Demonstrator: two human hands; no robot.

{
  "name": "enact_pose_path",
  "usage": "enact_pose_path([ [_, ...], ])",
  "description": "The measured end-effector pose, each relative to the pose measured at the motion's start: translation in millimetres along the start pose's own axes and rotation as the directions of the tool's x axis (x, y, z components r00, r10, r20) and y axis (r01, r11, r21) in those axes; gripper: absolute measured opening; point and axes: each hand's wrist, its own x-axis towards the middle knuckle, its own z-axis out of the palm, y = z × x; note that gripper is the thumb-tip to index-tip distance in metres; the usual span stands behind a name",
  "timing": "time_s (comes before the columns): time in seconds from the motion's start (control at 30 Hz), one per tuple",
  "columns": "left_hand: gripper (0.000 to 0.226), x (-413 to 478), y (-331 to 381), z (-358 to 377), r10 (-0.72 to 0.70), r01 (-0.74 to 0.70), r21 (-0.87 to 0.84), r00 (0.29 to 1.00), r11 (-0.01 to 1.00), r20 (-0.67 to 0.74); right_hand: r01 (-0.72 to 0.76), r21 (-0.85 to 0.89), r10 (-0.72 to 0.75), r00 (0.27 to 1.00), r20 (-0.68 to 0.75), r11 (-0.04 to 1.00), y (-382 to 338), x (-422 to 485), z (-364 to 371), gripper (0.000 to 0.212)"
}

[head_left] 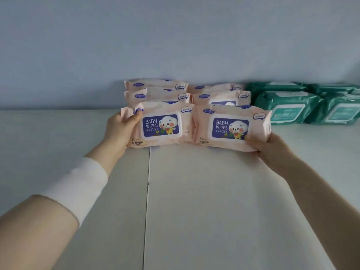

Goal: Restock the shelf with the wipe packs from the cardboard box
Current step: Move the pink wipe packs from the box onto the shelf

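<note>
Left of centre, the left hand (pixel 118 131), below a white sleeve (pixel 78 188), grips the left end of a pink wipe pack (pixel 159 125) low over the white shelf (pixel 194 191). Beside it, the right hand (pixel 270 151) grips the right corner of a second pink pack (pixel 229 127). Stacked pink packs (pixel 155 94) crowd close behind. Green packs (pixel 288 106) lie at the right edge.

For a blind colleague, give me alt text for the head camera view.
The left hand holds the left pink pack, right hand the right pink pack of baby wipes, at a white shelf. More pink packs sit behind, green packs beside them.
</note>
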Motion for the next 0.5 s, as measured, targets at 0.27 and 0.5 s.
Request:
enact_pose_path([
  [0.27,0.018,18,-18,11,0.214,-0.196,0.167,0.971,0.966,-0.103,0.086,-0.427,-0.198,0.954,-0.226,0.900,17,55,-1,0.017],
  [0.5,0.021,16,-12,8,0.186,-0.171,0.179,0.980,0.969,-0.071,-0.032,-0.536,-0.176,0.927,-0.332,0.844,16,51,3,0.038],
])
